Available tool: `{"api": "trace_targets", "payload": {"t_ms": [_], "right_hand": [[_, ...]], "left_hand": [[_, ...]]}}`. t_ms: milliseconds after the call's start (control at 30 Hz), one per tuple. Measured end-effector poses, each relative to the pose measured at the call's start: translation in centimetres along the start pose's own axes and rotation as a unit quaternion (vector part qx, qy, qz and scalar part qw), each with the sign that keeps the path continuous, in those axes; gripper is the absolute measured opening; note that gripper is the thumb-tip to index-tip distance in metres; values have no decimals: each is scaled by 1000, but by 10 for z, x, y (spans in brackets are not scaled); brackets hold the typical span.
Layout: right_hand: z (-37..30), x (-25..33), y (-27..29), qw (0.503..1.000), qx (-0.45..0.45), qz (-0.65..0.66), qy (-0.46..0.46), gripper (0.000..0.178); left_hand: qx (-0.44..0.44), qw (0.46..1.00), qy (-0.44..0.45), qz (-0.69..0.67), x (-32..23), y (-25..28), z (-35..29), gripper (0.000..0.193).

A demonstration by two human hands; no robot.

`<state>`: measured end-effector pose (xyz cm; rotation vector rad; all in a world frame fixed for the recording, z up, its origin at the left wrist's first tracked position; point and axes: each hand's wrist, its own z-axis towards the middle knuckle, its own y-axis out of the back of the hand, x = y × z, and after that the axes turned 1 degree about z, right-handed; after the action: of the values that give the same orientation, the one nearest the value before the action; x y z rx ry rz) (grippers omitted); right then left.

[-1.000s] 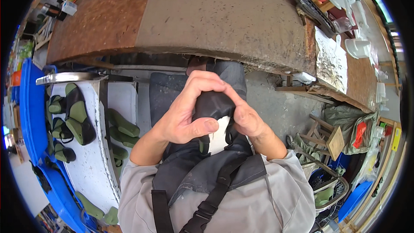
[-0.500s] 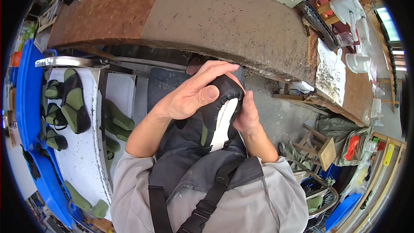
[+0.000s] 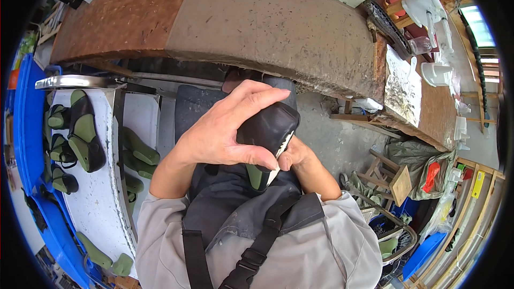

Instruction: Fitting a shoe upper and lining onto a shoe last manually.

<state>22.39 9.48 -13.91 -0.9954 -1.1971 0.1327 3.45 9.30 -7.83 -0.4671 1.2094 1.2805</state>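
Note:
Above my lap I hold a black leather shoe upper (image 3: 269, 127) stretched over a green shoe last (image 3: 255, 174). A strip of its white underside shows along the right edge, and that side is turned mostly away. My left hand (image 3: 222, 131) grips it from the left, fingers over the toe and thumb across the lower side. My right hand (image 3: 297, 155) presses against the underside edge, its thumb close to my left thumb. Its other fingers are mostly hidden behind the shoe.
A worn brown workbench (image 3: 257, 29) runs ahead of me. At left stands a white shelf rack (image 3: 101, 203) carrying several black uppers on green lasts (image 3: 85, 128), beside blue bins (image 3: 29, 123). A small wooden stool (image 3: 400, 186) and a wire basket (image 3: 399, 249) are at right.
The shoe upper has been tilted so less of its white underside shows. My left thumb has moved down onto its lower side, and my right hand has shifted lower behind the edge.

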Motion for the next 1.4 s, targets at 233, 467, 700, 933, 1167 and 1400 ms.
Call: {"api": "trace_targets", "payload": {"t_ms": [233,467,700,933,1167,1400], "right_hand": [[-5,-2,6,992,27,-118,-27,64],[1,31,-30,972,-67,-225,-8,111],[40,91,-2,764,-21,-531,366,109],[63,106,63,721,-71,-595,349,114],[69,101,79,764,-101,-535,346,116],[67,96,90,792,-135,-503,319,119]], "left_hand": [[-52,998,-10,38,-15,-4,-6,65],[-115,990,61,-62,-29,-8,3,88],[-14,992,-121,31,-42,25,57,92],[35,995,-70,-63,13,24,120,63],[0,986,-88,-140,29,16,140,37],[2,987,-56,-149,32,9,158,43]]}}
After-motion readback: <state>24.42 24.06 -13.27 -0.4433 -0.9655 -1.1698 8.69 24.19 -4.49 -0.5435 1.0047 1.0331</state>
